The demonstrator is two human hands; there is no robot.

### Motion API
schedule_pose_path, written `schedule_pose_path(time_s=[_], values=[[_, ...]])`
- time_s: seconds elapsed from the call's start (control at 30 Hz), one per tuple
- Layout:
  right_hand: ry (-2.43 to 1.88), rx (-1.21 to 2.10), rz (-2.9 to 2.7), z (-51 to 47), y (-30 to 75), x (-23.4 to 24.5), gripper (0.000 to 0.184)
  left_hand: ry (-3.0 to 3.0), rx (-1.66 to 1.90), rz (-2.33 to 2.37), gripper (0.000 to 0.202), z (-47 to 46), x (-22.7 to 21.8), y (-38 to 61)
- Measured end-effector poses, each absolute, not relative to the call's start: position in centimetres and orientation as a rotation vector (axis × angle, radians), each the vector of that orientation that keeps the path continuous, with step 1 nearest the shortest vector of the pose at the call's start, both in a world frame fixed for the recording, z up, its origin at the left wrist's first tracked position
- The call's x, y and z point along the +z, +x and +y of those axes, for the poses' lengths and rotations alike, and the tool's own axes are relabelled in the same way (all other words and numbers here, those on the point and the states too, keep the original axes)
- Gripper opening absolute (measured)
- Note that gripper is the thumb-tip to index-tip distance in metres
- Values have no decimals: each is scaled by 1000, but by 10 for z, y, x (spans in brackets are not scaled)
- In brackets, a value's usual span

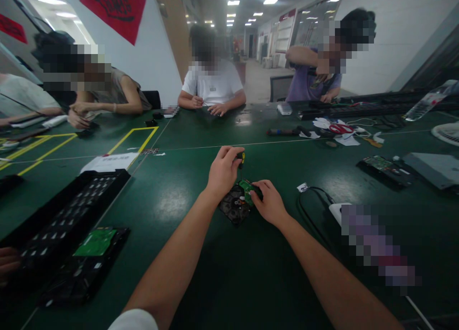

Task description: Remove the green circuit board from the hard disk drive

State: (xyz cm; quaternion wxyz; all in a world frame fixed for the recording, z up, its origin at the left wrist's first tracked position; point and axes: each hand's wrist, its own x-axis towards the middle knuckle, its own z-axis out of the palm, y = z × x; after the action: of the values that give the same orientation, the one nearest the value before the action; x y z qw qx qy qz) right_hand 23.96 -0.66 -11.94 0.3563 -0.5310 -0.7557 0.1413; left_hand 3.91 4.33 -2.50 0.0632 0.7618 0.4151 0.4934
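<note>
A black hard drive (232, 206) with a green circuit board (245, 186) lies on the green table in front of me. My left hand (225, 171) is closed round a small screwdriver (241, 159) with a yellow and black handle, held upright. Its thin shaft points down at the board; whether the tip touches a screw is too small to tell. At the drive's right side, my right hand (268, 201) grips the edge, thumb beside the board and fingers partly hidden behind.
To the left are a long black tray (71, 210) and more hard drives (96, 241). On the right stand a pixelated object (373, 244) with a cable, another drive (385, 170) and a grey box (432, 167). Scissors (340, 128) and a bottle (430, 100) lie farther back. Several people sit around.
</note>
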Motion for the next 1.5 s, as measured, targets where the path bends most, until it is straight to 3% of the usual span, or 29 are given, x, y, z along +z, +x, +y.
schedule_pose_path(time_s=[1.5], values=[[-1362, 343, -1974, -7, 240, -120, 30, 2174, 1664, 1212, 17, 45, -27, 43]])
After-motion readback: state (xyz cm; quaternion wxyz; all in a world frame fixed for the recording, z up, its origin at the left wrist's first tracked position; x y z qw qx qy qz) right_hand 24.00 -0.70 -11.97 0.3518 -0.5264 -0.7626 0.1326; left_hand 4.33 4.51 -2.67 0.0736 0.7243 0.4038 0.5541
